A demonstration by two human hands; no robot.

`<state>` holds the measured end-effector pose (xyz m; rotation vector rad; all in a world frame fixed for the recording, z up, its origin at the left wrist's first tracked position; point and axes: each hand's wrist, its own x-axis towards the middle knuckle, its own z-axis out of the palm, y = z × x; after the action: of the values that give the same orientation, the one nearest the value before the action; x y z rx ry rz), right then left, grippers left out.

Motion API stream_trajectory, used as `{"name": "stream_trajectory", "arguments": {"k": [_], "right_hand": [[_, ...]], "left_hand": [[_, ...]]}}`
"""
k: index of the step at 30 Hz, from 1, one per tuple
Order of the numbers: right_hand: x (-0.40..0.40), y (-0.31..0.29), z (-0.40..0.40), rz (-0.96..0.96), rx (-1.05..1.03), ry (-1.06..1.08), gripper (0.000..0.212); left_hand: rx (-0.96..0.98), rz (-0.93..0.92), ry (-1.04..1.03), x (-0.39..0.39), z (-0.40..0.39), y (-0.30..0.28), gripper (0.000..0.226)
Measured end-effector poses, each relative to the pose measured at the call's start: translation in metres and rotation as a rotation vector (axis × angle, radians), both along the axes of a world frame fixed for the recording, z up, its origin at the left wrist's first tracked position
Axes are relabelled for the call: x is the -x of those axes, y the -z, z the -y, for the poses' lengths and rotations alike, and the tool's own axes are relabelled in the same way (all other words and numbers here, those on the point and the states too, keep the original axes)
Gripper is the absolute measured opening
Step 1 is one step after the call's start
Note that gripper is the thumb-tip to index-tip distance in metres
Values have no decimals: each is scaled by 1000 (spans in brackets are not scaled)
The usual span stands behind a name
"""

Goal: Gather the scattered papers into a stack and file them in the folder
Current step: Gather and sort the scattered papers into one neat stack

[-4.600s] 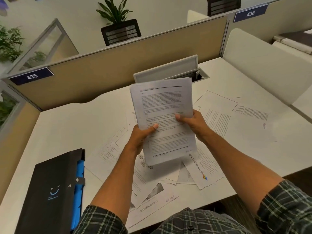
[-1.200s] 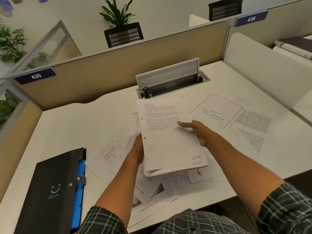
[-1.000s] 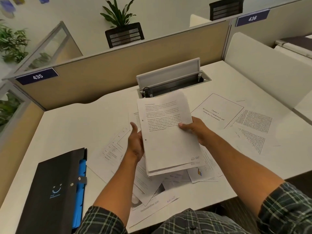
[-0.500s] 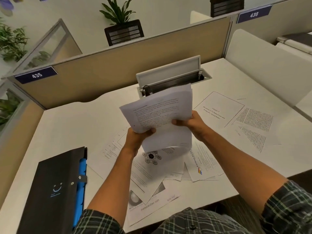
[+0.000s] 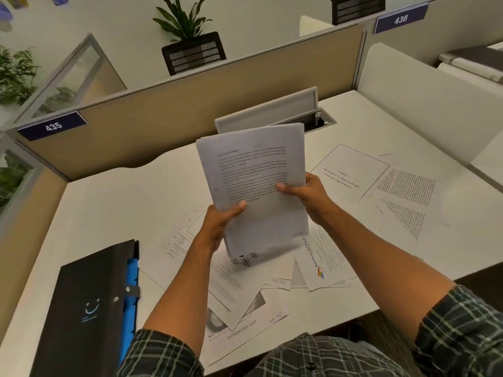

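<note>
Head view: both hands hold a stack of papers (image 5: 253, 183) upright above the surface (image 5: 114, 202). Left hand (image 5: 217, 224) grips its left edge, thumb across the front; right hand (image 5: 307, 194) pinches the right edge. Loose sheets (image 5: 326, 257) lie scattered beneath and to the right. Black folder (image 5: 87, 308) lies closed at near left, well apart from the stack.

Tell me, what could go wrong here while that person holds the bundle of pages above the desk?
The stack of papers is held upright by the left hand and right hand at its side edges only, so sheets might slip out the bottom. Loose pages overhang the desk's near edge and could fall. The black folder lies shut, so filing needs a free hand.
</note>
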<state>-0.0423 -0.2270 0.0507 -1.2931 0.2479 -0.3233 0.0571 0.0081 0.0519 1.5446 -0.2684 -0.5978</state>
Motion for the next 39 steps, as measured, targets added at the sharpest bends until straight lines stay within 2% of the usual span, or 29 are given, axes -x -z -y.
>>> {"name": "stream_trajectory", "arguments": {"k": [2, 4, 8, 9, 12, 17, 20, 30, 39], "right_hand": [[1, 0, 5, -59, 40, -33, 39], [2, 1, 10, -134, 119, -86, 44], [7, 7, 24, -308, 348, -251, 44], [10, 10, 29, -361, 378, -270, 49], [15, 19, 40, -549, 467, -258, 84], [20, 31, 36, -920, 1233, -440, 103], [24, 43, 35, -886, 1437, -428, 99], [22, 46, 42, -835, 1558, -463, 93], [16, 49, 45, -843, 1512, -440, 80]], "left_hand": [[-5, -35, 3, 1, 1, 1, 64], [-28, -62, -29, 4, 1, 5, 57], [-96, -118, -100, 7, -2, 19, 47], [-112, -136, -124, 7, -4, 22, 50], [-143, -174, -188, 4, -14, 28, 57], [-168, -195, -227, 1, -29, 34, 55], [-169, -203, -234, 3, -29, 35, 55], [-133, -195, -223, 9, -25, 35, 58], [-163, -188, -206, 13, -24, 36, 66]]}}
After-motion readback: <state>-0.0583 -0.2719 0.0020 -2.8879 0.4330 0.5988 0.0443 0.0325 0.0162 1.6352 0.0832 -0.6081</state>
